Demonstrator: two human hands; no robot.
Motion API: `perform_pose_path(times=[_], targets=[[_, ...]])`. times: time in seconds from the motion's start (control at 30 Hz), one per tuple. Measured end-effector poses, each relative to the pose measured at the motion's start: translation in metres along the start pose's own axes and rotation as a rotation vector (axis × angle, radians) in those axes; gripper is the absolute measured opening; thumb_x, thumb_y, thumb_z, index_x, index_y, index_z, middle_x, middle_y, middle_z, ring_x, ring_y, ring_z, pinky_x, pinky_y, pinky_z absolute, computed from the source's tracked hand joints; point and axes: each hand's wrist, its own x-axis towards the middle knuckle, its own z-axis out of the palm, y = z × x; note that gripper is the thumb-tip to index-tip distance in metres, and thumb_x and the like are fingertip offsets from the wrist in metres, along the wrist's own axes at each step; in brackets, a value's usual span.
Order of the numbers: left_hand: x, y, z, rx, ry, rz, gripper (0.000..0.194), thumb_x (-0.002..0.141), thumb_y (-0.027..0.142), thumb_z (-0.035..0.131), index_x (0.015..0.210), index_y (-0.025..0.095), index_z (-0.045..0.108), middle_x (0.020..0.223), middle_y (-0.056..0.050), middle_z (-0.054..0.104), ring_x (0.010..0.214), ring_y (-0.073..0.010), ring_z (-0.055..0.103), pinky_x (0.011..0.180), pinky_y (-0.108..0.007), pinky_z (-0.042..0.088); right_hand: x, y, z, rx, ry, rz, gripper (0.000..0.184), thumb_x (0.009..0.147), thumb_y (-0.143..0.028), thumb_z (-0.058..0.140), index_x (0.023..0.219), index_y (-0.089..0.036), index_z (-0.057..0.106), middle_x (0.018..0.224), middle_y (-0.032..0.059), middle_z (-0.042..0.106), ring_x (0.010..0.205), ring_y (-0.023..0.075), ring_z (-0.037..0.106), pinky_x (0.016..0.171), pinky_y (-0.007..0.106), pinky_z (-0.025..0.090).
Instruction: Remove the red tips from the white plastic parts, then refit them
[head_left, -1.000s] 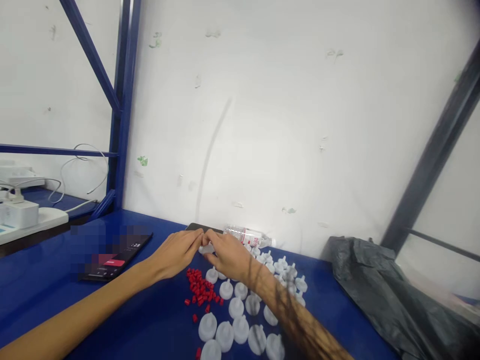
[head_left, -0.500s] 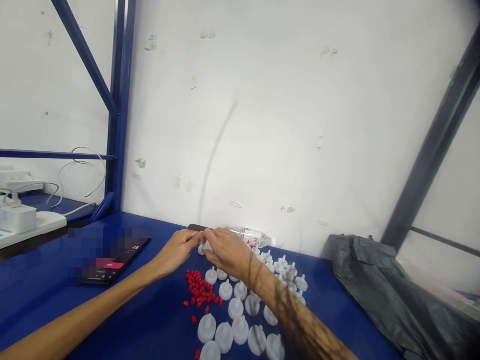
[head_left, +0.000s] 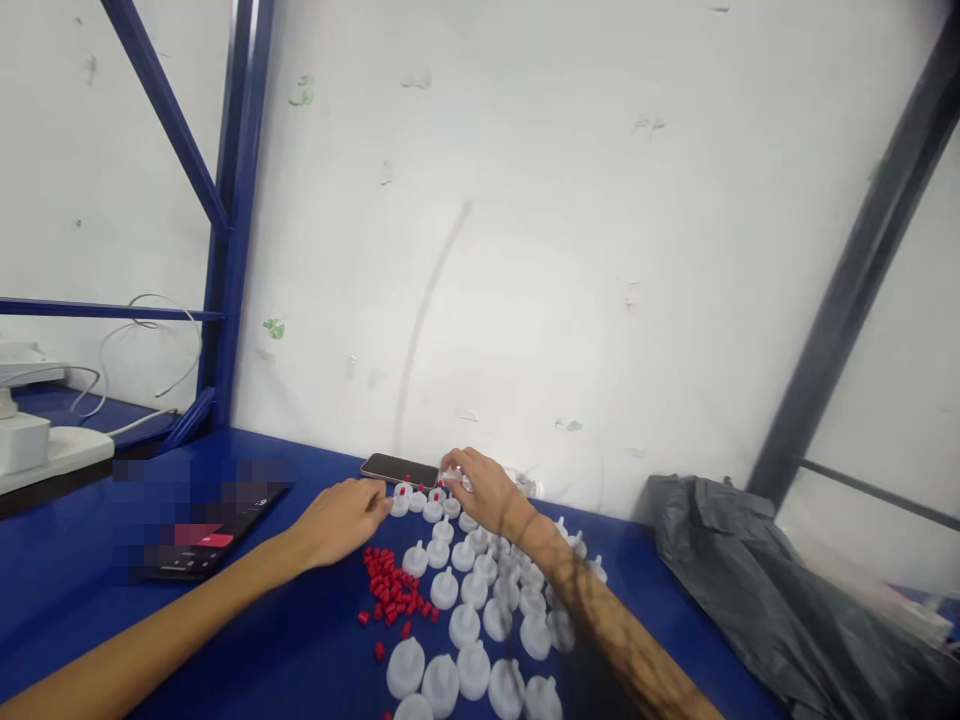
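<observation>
My left hand (head_left: 346, 520) is just above the table, its fingers curled together left of the back caps; anything in the pinch is hidden. My right hand (head_left: 481, 490) reaches to the back, fingers bent around a pale piece that looks like a white nozzle cap, mostly covered. Close to its fingertips stand several white nozzle caps with red tips (head_left: 400, 503). Many plain white nozzle caps (head_left: 444, 590) stand spout-up in loose rows below and beside my right forearm. Small red tip caps (head_left: 390, 588) lie in a loose pile left of them.
A dark phone (head_left: 401, 470) lies at the back by the wall. Behind my right hand is a clear bottle (head_left: 531, 487) on its side. A lit device (head_left: 217, 535) lies at left, a grey plastic bag (head_left: 720, 560) at right. A power strip (head_left: 75, 450) sits far left.
My hands, together at the back before, have moved apart. My left hand went left and down; my right hand moved right, uncovering the phone and the red-tipped caps.
</observation>
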Motion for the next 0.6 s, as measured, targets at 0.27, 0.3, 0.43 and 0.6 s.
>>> perform_pose_path(times=[0.27, 0.3, 0.43, 0.6], targets=[[-0.011, 0.0, 0.002, 0.408, -0.236, 0.1, 0.012, 0.088, 0.033, 0.052, 0.083, 0.023, 0.057, 0.081, -0.004, 0.069, 0.076, -0.0255, 0.061, 0.066, -0.032, 0.033, 0.003, -0.031, 0.008, 0.054, -0.165, -0.063, 0.022, 0.103, -0.035, 0.056, 0.109, -0.028, 0.076, 0.106, -0.0002, 0.079, 0.101, 0.0183, 0.072, 0.093, 0.027, 0.049], [-0.011, 0.0, 0.002, 0.429, -0.249, 0.107, 0.012, 0.088, 0.033, 0.051, 0.083, 0.023, 0.057, 0.082, -0.004, 0.07, 0.077, -0.0258, 0.062, 0.066, -0.033, 0.033, 0.003, -0.031, 0.006, 0.037, -0.172, -0.041, 0.024, 0.104, -0.037, 0.055, 0.108, -0.03, 0.077, 0.106, -0.001, 0.08, 0.101, 0.0182, 0.072, 0.093, 0.027, 0.049], [-0.014, 0.005, 0.003, 0.456, -0.256, 0.132, 0.016, 0.09, 0.034, 0.05, 0.082, 0.023, 0.058, 0.085, -0.006, 0.072, 0.08, -0.0266, 0.064, 0.067, -0.033, 0.034, 0.004, -0.016, -0.009, -0.087, -0.148, 0.165, 0.029, 0.107, -0.035, 0.046, 0.114, -0.027, 0.073, 0.107, 0.0028, 0.079, 0.103, 0.0199, 0.071, 0.095, 0.031, 0.049], [-0.018, 0.009, 0.003, 0.391, -0.2, 0.159, 0.02, 0.089, 0.036, 0.052, 0.076, 0.023, 0.058, 0.081, -0.006, 0.072, 0.074, -0.0263, 0.063, 0.064, -0.033, 0.033, -0.005, 0.02, -0.019, -0.27, -0.189, 0.522, 0.026, 0.104, -0.033, 0.057, 0.122, -0.016, 0.066, 0.122, 0.0122, 0.069, 0.109, 0.0251, 0.067, 0.096, 0.045, 0.054]])
